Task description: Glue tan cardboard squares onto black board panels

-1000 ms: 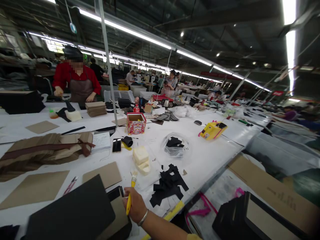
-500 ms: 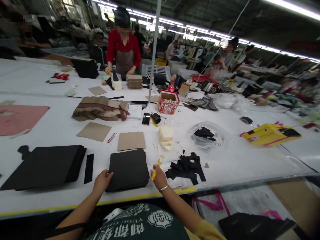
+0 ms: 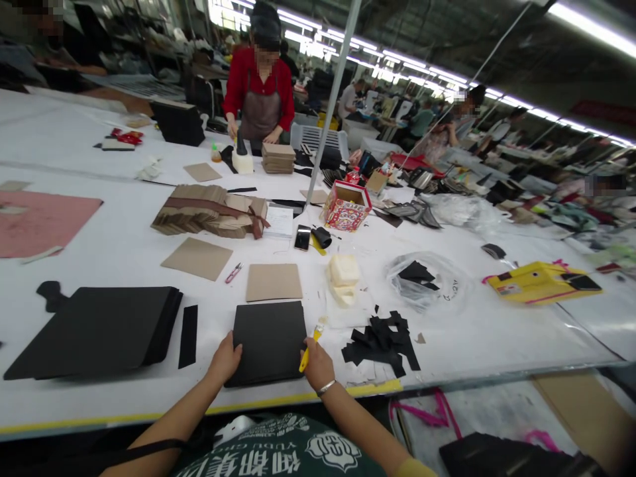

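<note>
right hand (image 3: 318, 366): black scraps (image 3: 381, 344) near | left hand (image 3: 224, 359): gap, black strip (image 3: 187, 336) beyond | ahead: flat board (image 3: 274, 282)

"How much of the small black stack (image 3: 269, 341) shows?"
"Mostly its top; the underside is hidden."
"And the pink sheet (image 3: 54, 225), far left of it?"
"Cut off by the picture's edge, like the green apron (image 3: 298, 440) below it."
"The notebook (image 3: 279, 222) beyond it?"
"Writing too small to read."

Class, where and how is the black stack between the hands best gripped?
The black stack lies flat on the table, squarish with straight sides, so probably grip its opposite side edges: left hand from the left, right hand from the right.
</note>
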Motion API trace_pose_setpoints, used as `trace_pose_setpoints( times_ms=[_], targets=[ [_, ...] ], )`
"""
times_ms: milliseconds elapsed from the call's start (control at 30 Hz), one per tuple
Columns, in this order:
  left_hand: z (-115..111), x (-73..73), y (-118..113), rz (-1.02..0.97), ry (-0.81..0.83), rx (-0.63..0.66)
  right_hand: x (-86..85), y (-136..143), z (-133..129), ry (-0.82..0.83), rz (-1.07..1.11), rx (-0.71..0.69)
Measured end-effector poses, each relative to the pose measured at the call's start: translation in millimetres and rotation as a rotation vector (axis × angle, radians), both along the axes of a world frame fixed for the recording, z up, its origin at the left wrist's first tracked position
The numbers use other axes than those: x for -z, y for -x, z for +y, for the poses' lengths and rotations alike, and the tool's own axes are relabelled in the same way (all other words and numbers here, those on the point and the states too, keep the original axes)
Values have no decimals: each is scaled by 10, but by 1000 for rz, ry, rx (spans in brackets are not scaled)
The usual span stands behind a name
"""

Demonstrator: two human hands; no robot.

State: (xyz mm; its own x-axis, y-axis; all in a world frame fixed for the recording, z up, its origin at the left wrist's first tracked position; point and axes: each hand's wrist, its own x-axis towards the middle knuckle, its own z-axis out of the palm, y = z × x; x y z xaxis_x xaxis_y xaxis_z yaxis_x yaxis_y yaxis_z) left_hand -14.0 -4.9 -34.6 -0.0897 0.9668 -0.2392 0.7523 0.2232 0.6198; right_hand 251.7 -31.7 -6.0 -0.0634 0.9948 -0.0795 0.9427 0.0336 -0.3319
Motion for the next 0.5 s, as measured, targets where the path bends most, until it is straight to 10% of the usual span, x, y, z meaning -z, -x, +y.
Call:
trace_pose_setpoints(
  times_ms=[300, 500],
  targets=[
    [-39, 229, 23, -30, -2, 4, -49, 55, -81, -2, -227, -89],
    [-39, -57, 74, 120, -366, 211, -391, -114, 171, -218, 39, 28]
  ],
)
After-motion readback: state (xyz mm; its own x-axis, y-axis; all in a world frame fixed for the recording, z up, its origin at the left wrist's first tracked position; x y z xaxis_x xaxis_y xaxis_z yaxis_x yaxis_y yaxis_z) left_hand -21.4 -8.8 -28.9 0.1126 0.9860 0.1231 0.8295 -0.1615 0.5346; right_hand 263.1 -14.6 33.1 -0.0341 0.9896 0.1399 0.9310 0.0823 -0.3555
